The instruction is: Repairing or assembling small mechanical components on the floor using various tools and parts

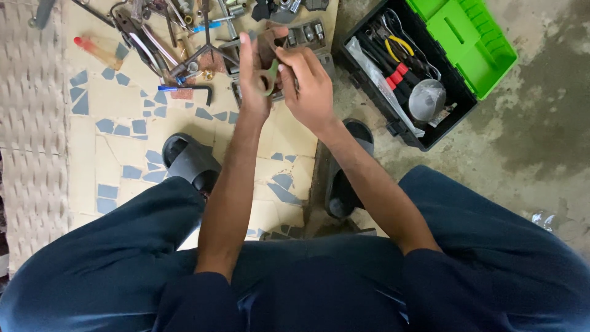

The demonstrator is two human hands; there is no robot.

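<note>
Patchy tiled floor (123, 154) meets bare concrete, tools scattered ahead and a black toolbox (405, 74) with a green lid open at the right. Both hands are raised over the tiles, the left hand (255, 80) and right hand (310, 86) closed together on a small brown metal part (268, 52) with a greenish ring. Best, I'd judge, to brace the left and turn with the right fingertips only.

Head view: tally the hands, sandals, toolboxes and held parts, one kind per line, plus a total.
Hands: 2, left hand and right hand
Black sandals: 2, one and another
Open toolbox: 1
Brown metal part held by both hands: 1
Total: 6
</note>
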